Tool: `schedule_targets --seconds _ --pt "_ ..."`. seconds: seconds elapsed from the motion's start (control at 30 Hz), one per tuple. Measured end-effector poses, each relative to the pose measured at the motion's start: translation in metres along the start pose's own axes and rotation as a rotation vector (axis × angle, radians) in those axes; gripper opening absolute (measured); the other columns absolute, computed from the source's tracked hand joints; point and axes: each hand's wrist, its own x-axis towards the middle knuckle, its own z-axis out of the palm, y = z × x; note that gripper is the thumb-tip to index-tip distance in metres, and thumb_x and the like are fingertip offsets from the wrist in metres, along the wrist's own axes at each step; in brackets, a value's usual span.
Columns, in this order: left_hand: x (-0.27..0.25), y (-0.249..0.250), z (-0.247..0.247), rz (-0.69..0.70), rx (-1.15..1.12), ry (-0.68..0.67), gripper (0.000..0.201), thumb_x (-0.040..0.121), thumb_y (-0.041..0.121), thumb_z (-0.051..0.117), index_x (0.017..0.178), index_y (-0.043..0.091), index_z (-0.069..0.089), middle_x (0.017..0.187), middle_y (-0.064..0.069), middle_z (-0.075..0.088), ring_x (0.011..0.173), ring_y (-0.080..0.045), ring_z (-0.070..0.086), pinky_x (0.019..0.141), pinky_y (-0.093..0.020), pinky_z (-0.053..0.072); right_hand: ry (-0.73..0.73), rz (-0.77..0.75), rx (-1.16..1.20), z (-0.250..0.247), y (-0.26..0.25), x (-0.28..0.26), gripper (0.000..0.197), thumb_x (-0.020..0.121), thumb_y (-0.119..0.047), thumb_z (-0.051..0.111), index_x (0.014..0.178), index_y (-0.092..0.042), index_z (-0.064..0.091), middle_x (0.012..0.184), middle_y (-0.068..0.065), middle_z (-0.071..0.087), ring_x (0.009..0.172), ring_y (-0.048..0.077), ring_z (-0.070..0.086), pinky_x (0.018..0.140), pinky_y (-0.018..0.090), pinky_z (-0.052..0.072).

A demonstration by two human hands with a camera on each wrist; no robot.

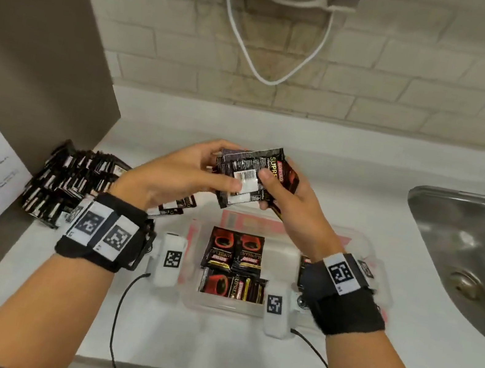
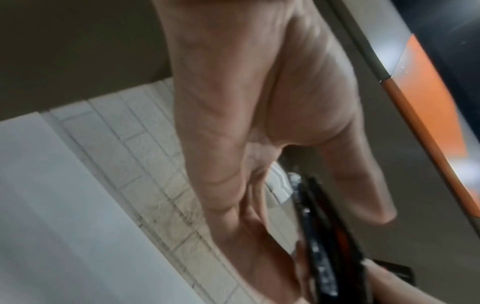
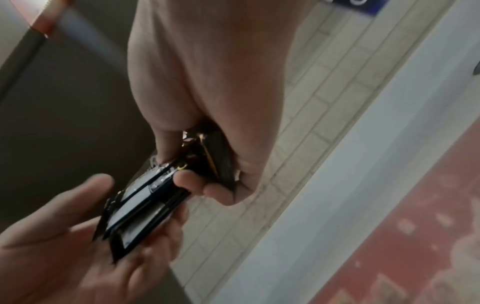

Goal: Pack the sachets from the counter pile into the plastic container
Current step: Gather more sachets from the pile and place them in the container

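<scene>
Several black-and-red sachets form a small fanned stack held above the far edge of the plastic container; how many cannot be counted. The left hand pinches the stack's near-left side with its thumb on top, and the right hand grips its right side, fingers curled underneath. The wrists hide part of the container, where four sachets lie flat. The pile sits at the surface's left edge.

Pile left of container; sink seemingly right.
</scene>
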Motion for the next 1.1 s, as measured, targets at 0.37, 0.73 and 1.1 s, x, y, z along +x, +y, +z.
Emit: schedule_targets --seconds 0.37,0.73,1.1 --pt "0.051 0.021 0.060 -0.307 -0.187 -0.775 0.078 0.082 0.044 0.078 0.143 0.009 0.046 0.132 -0.032 0.056 0.120 -0.047 0.059 0.109 -0.064 0.038 -0.127 -0.152 -0.176 -0.072 -0.026 -0.035 0.028 0.099 -0.012 0.059 0.127 -0.008 0.055 0.106 0.011 0.065 0.094 0.025 0.062 0.087 0.040 0.052" --pt "0.067 0.022 0.104 -0.295 0.320 -0.515 0.012 0.094 -0.006 0.054 0.094 0.005 0.060 0.080 -0.012 0.066 0.074 -0.024 0.064 0.072 -0.031 0.054 -0.002 -0.091 -0.175 -0.094 -0.006 -0.044 0.046 0.092 -0.014 0.069 0.136 -0.021 0.056 0.118 0.017 0.060 0.096 0.021 0.065 0.089 0.029 0.053" --pt "0.073 0.006 0.116 -0.178 0.514 -0.271 0.050 0.081 0.000 0.071 0.123 0.010 0.047 0.080 -0.004 0.060 0.059 -0.012 0.060 0.055 -0.027 0.046 0.305 -0.034 0.044 -0.099 0.021 -0.040 0.013 0.094 -0.017 0.068 0.103 -0.017 0.060 0.088 -0.002 0.070 0.076 0.018 0.069 0.071 0.029 0.053"
